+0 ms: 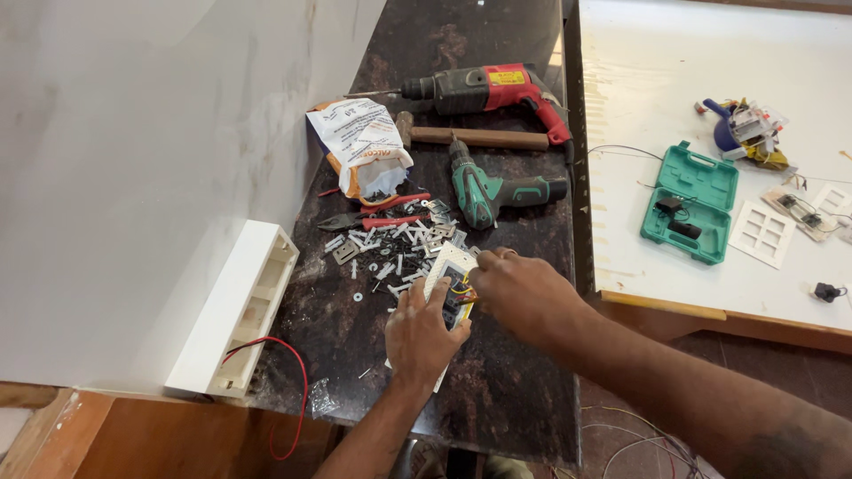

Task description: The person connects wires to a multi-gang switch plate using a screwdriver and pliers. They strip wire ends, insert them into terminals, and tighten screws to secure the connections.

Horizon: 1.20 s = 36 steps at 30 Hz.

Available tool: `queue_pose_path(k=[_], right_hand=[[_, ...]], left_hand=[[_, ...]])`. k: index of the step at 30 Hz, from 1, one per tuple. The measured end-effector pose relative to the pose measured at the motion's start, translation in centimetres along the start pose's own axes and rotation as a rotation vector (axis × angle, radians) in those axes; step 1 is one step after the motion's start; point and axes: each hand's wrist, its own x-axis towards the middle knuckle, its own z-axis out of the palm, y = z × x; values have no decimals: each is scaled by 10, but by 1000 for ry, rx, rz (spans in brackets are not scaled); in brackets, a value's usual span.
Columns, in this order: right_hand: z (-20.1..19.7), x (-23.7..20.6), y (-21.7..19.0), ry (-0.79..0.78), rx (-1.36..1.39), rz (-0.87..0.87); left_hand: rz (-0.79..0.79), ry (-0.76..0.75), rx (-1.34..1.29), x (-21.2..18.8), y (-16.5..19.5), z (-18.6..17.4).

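Observation:
My left hand (pixel 422 335) presses down on a white switch plate (pixel 449 266) lying on the dark stone counter (pixel 497 390), gripping its lower part. My right hand (pixel 519 291) reaches in from the right, fingers pinched at the coloured wires and dark parts on the plate's exposed back. What the right fingertips pinch is hidden. Just beyond the plate lies a scatter of several screws and small metal brackets (pixel 395 248).
A white open switch box (pixel 240 310) with a red wire (pixel 293 390) stands by the wall at left. Red-handled pliers (pixel 377 213), a torn bag (pixel 362 146), a green cordless drill (pixel 493 188), a hammer (pixel 479 137) and a red rotary drill (pixel 488 89) lie further back. A green tool case (pixel 692 202) sits on the white table at right.

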Motion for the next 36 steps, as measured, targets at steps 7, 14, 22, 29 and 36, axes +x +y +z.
queue_pose_path(k=[7, 14, 22, 29, 36], right_hand=[[-1, -3, 1, -367, 44, 322], [-3, 5, 5, -427, -240, -27], [2, 10, 11, -131, -182, -150], [-2, 7, 10, -495, -70, 268], [3, 0, 6, -279, -63, 223]], left_hand=[[-17, -21, -16, 0, 0, -1], [-11, -8, -15, 0, -2, 2], [-40, -50, 7, 3, -2, 3], [-11, -4, -16, 2, -3, 3], [-8, 12, -16, 4, -2, 1]])
